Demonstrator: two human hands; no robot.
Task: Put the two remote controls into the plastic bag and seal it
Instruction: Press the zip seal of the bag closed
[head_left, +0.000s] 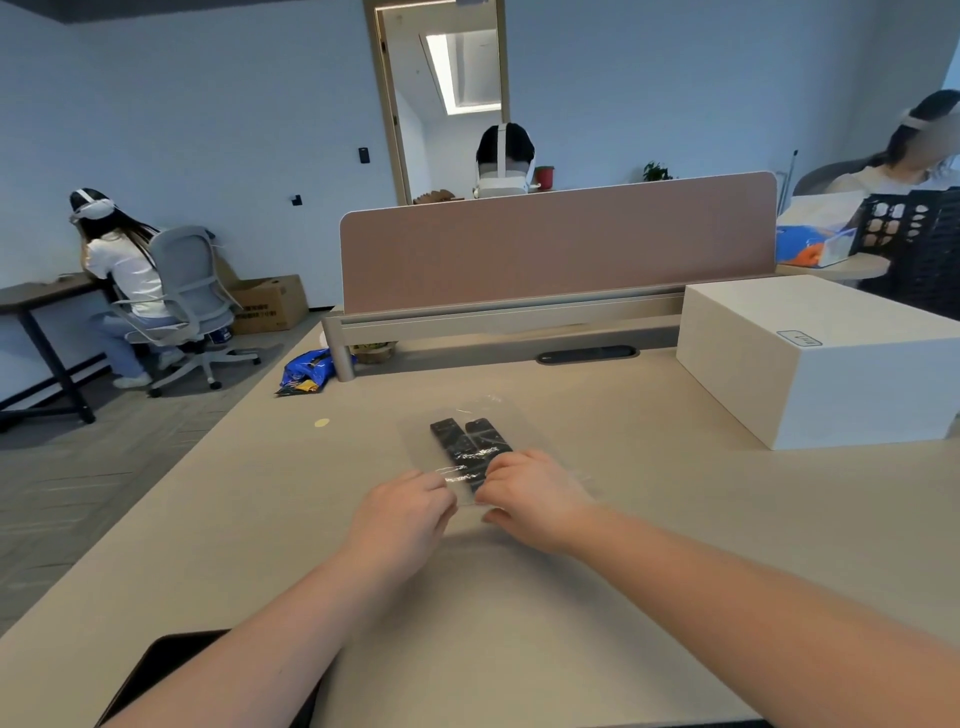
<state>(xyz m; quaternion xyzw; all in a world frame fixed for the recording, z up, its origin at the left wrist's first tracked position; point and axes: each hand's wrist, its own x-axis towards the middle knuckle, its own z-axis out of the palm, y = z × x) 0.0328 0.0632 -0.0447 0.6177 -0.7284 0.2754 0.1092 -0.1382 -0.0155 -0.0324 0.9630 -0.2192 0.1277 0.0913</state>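
Two black remote controls, one on the left (448, 435) and one on the right (485, 435), lie side by side inside a clear plastic bag (498, 410) flat on the beige desk (649, 519). The bag's near edge points toward me. My left hand (402, 512) pinches that near edge on the left. My right hand (532, 493) pinches it on the right and covers the near ends of the remotes. The fingertips of both hands almost meet over the bag's mouth.
A large white box (810, 353) stands at the right of the desk. A pink divider panel (556, 244) closes the far edge. A blue snack bag (306, 370) lies far left, a dark flat object (166, 675) at the near left edge. Other people sit nearby.
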